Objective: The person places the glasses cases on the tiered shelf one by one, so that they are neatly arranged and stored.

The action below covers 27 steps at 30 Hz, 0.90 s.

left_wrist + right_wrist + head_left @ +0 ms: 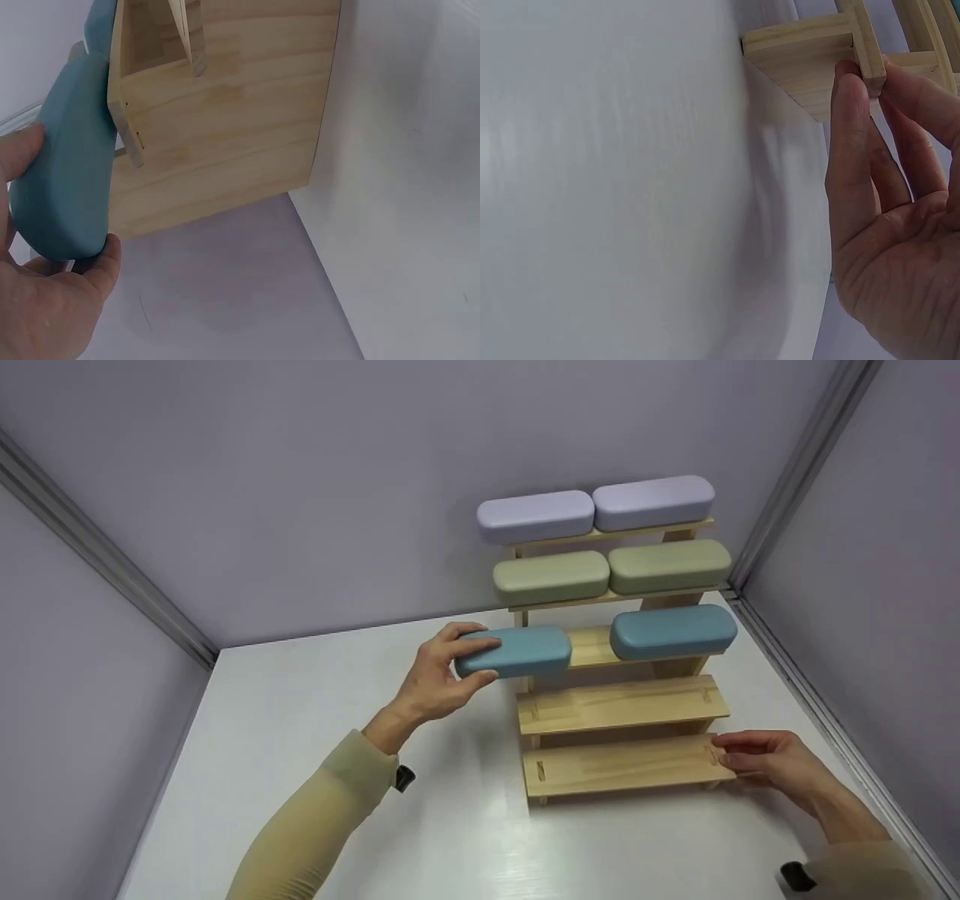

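Observation:
My left hand (pixel 439 671) grips the left end of a blue glasses case (pixel 517 651), rounded and oblong, with the thumb in front and fingers over the top. In the left wrist view that case (pixel 67 165) lies right at the end of a shelf board. The wooden stepped rack (pixel 622 705) has several shelves. On its middle shelf, at the right, sits another blue case (pixel 673 631). My right hand (pixel 780 765) pinches the right end of the lowest shelf board (pixel 630 765); the right wrist view shows thumb and finger on the board's end (pixel 870 56).
Two green cases (pixel 551 577) lie side by side one shelf higher, and two lilac cases (pixel 536 516) on the top shelf. The rack stands on a white table (pixel 337 690), near the back wall (pixel 300 510) and the right side wall (pixel 877 547).

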Tool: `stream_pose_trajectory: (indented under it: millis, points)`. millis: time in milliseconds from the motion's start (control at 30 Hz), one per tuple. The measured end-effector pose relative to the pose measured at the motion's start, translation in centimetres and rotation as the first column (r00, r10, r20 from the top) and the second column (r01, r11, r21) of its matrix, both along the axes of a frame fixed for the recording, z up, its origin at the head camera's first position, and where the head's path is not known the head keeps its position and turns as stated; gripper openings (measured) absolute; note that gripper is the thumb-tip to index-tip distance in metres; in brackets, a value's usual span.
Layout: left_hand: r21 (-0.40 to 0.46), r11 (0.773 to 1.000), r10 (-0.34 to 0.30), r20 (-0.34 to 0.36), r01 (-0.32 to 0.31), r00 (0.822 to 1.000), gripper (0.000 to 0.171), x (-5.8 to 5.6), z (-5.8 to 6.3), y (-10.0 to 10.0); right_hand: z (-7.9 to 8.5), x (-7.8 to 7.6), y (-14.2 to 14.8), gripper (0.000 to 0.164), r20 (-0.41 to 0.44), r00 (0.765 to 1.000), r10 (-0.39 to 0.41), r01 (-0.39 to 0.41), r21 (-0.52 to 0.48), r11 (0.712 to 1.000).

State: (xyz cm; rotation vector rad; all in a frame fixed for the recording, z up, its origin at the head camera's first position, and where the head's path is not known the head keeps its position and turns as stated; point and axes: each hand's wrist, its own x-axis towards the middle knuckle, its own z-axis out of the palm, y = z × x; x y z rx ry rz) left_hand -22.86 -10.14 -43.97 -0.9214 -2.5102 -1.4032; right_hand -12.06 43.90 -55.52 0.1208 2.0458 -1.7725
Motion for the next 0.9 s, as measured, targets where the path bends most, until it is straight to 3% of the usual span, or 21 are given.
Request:
stream_pose_trajectory:
  millis: [300, 533, 900]
  points:
    - [0.002, 0.999, -0.035, 0.024, 0.035, 0.999, 0.046, -1.1, -0.9, 3.3, -0.1, -0.1, -0.1, 0.031, 0.018, 1.000, -0.007, 0.007, 0.019, 1.000]
    - [-0.037, 0.999, 0.002, -0.011, -0.002, 1.000, 0.045, -1.0, -1.1, 4.5, 0.2, -0.1, -0.2, 0.030, 0.023, 1.000, -0.014, 0.014, 0.023, 1.000]
    - [-0.088, 0.996, 0.008, -0.065, -0.014, 0.998, 0.045, -1.0, -1.2, 5.6, 0.2, -0.1, 0.0, 0.030, 0.010, 1.000, 0.007, -0.007, 0.016, 1.000]
